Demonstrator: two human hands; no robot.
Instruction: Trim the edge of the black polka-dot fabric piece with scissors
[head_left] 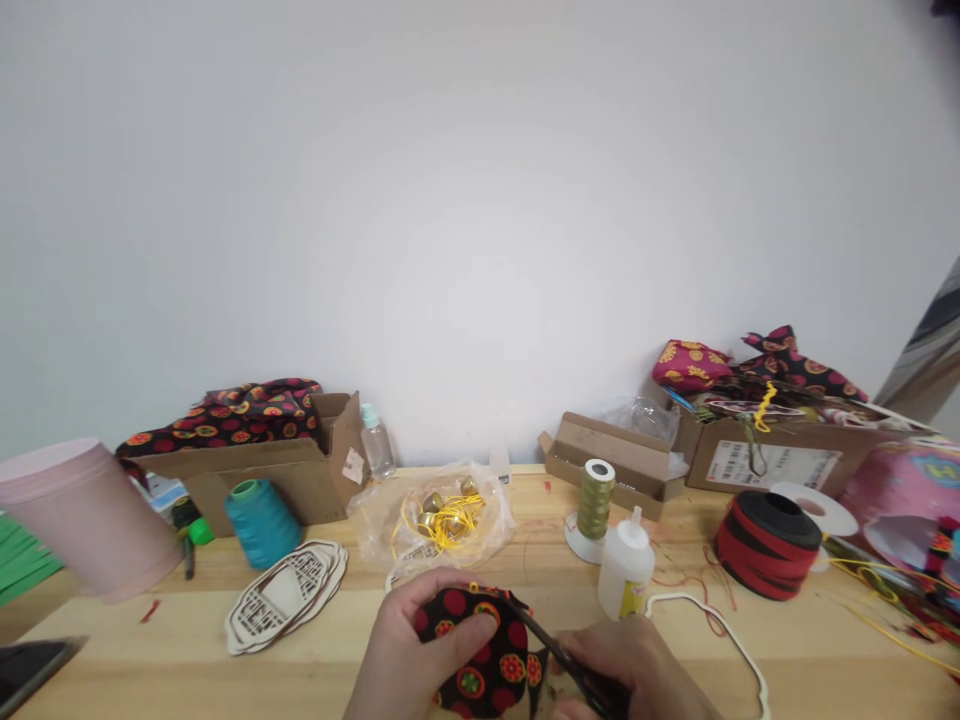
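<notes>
My left hand (pixel 411 640) is closed around a rounded piece covered in black fabric with red and yellow dots (pixel 484 650), thumb pressed on its top. My right hand (pixel 634 670) grips dark scissors (pixel 559 655), whose blades reach up-left to the fabric's upper right edge. Both hands are at the table's near edge, partly cut off by the frame. A white glue bottle (pixel 625 575) stands just behind my right hand.
On the wooden table (pixel 150 650): a stack of white cut-out frames (pixel 289 595), a teal thread cone (pixel 261 522), an olive thread spool (pixel 595 500), a bag of gold bells with yellow cord (pixel 442 518), a red-black ribbon roll (pixel 769 540), a pink tub (pixel 86 515), and cardboard boxes holding fabric (pixel 247 465).
</notes>
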